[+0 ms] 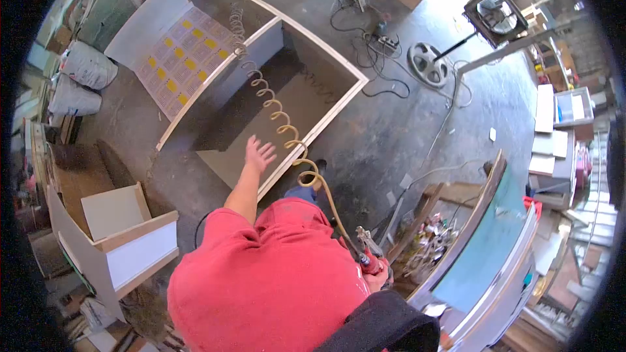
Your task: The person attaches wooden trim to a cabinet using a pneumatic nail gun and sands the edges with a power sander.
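My left hand (259, 154) reaches over the near edge of a large wooden cabinet frame (319, 120) lying on the floor, its fingers spread and holding nothing. Low at my right side, my right hand (376, 279) is closed around a red and silver air tool (370, 263). The hand and body hide part of this tool, so its exact kind is unclear. A yellow coiled air hose (279, 116) runs from the tool across the frame. One divider splits the frame into two bays, and a patterned sheet (189, 58) with yellow patches shows at the far-left bay.
A fan (495, 14) on a round base (428, 64) stands at the far right, with cords (375, 52) trailing nearby. To my left is a partly built box (140, 248). A bench with a blue-green top (482, 241) and a bin of scraps (430, 238) sit close on my right.
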Available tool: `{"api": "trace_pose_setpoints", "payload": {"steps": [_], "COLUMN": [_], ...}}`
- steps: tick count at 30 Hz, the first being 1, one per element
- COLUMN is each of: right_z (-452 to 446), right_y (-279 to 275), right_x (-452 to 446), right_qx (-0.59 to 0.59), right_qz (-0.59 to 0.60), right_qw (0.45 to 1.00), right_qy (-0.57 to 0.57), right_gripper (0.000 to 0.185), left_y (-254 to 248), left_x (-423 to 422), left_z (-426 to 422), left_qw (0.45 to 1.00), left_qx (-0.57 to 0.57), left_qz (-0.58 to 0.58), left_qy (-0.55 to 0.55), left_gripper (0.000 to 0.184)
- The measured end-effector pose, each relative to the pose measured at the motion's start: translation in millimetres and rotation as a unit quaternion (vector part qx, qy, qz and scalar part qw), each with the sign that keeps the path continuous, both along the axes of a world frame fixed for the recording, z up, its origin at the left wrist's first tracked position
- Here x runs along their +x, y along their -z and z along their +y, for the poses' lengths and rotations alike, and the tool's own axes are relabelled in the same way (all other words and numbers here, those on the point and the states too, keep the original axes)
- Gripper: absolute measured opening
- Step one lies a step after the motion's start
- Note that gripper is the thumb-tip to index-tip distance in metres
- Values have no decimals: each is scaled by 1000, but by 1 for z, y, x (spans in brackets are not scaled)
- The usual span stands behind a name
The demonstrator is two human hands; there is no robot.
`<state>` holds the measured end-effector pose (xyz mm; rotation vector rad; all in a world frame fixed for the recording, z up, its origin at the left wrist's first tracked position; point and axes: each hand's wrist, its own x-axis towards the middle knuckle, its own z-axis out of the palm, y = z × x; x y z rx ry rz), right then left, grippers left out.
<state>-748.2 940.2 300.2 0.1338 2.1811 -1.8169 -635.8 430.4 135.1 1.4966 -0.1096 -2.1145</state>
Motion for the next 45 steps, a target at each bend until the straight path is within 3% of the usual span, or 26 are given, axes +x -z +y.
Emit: {"api": "trace_pose_setpoints", "payload": {"steps": [2, 4, 5, 6, 7, 8, 9, 11, 12, 14, 15, 16, 19, 21, 23, 24, 25, 27, 29, 30, 31, 34, 37, 41, 44, 45], "right_z": [-3, 0, 0, -5, -22, -38, -40, -43, -43, -40, -49, -65, -127, -158, -184, -195, -204, -283, -356, -389, -402, -444, -503, -600, -666, -680], "right_y": [7, 22, 26, 28, 18, 8, 5, 12, 27, 60, 67, 71, 51, 62, 68, 81, 96, 16, -44, -64, -57, -34, -32, -17, 0, 15], "right_x": [-62, -127, -157, -184, -210, -237, -262, -321, -357, -432, -459, -482, -533, -580, -658, -698, -737, -751, -755, -759, -777, -823, -836, -847, -858, -867], "right_qx": [6, -64, -98, -122, -134, -147, -108, -70, -26, -238, -238, -136, -32, 44, -28, -177, -300, -231, -218, -255, -254, -327, -323, -156, -160, -125], "right_qz": [23, -45, -84, -117, -141, -162, -166, -171, -197, -386, -388, -287, -150, 64, 56, -202, -442, -450, -445, -474, -475, -567, -578, -519, -499, -428], "right_qw": [1000, 996, 989, 980, 970, 958, 972, 981, 980, 891, 890, 947, 975, 976, 962, 953, 846, 861, 866, 833, 834, 755, 749, 837, 851, 890], "right_qy": [-5, 46, 75, 105, 144, 184, 130, 64, 3, 21, 11, -52, -158, -204, -266, -141, 6, 51, 72, 126, 120, 40, 39, 80, 26, -98], "right_gripper": [38, 30, 26, 22, 12, 18, 19, 47, 46, 49, 49, 49, 52, 26, 39, 27, 18, 4, 13, 21, 21, 28, 28, 27, 16, 11], "left_y": [-15, -72, -97, -157, -203, -252, -281, -279, -276, -257, -243, -227, -146, -134, -130, -131, -135, -145, -164, -172, -175, -162, -152, -116, -111, -121], "left_x": [-85, -187, -237, -276, -309, -333, -354, -390, -405, -424, -432, -438, -448, -450, -460, -465, -471, -485, -496, -502, -508, -524, -541, -567, -592, -598], "left_z": [-38, -66, -79, -83, -80, -74, -69, -67, -70, -79, -86, -92, -120, -128, -128, -123, -118, -112, -113, -114, -117, -141, -188, -289, -378, -411], "left_qw": [995, 995, 990, 975, 932, 928, 921, 925, 925, 943, 957, 967, 979, 986, 987, 988, 988, 991, 991, 991, 991, 990, 984, 978, 977, 976], "left_qx": [-17, -50, -85, -118, -180, -224, -267, -282, -294, -265, -234, -221, -204, -161, -156, -146, -142, -113, -122, -115, -106, -101, -116, -127, -124, -136], "left_qz": [87, 84, 110, 179, 310, 286, 260, 228, 203, 160, 122, 89, 25, -10, 1, 12, 6, -11, -5, -25, -45, -44, -68, -48, -54, -49], "left_qy": [50, 23, 34, 50, 59, 86, 114, 117, 128, 119, 118, 94, 16, -36, -47, -45, -55, -73, -58, -67, -74, -91, -113, -161, -162, -165], "left_gripper": [92, 73, 52, 26, 25, 28, 31, 33, 36, 35, 34, 33, 29, 29, 29, 30, 30, 31, 33, 33, 32, 32, 34, 31, 33, 33]}}
